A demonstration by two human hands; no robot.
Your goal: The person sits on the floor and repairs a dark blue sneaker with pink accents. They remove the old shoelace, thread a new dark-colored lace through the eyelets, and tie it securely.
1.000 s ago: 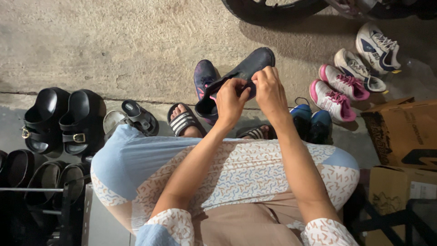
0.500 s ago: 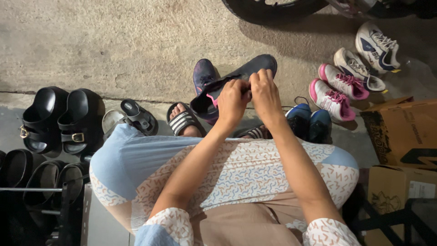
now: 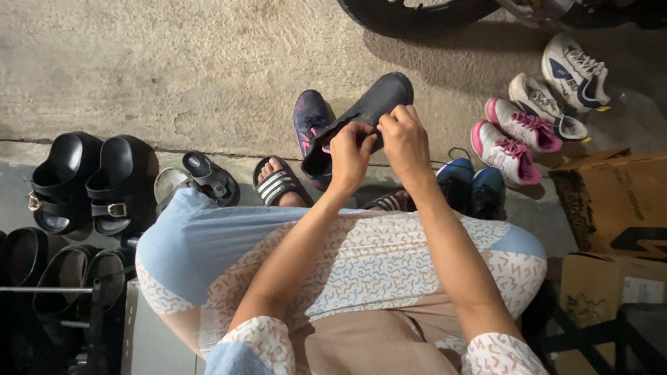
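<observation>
I hold a dark navy sneaker [image 3: 372, 105] in front of my knees, its toe pointing up and to the right. My left hand [image 3: 351, 154] pinches the shoe's open collar and tongue near the heel. My right hand [image 3: 405, 139] grips the upper beside it, fingers curled over the top. The matching dark sneaker with pink accents [image 3: 310, 121] lies on the concrete just behind the held one. My feet in black striped slide sandals [image 3: 276, 185] rest on the ground below my hands.
Black buckle sandals [image 3: 87, 182] and a loose black sandal [image 3: 205, 175] sit at left above a shoe rack [image 3: 55, 288]. Blue sneakers [image 3: 472, 186], pink-and-white sneakers [image 3: 511, 139] and white sneakers [image 3: 573, 69] lie at right. Cardboard boxes [image 3: 611, 201] stand at far right. A tyre [image 3: 417, 14] is at top.
Both hands have shifted slightly on the held sneaker, working at its collar; the shoe has tilted a little. Everything else stays put.
</observation>
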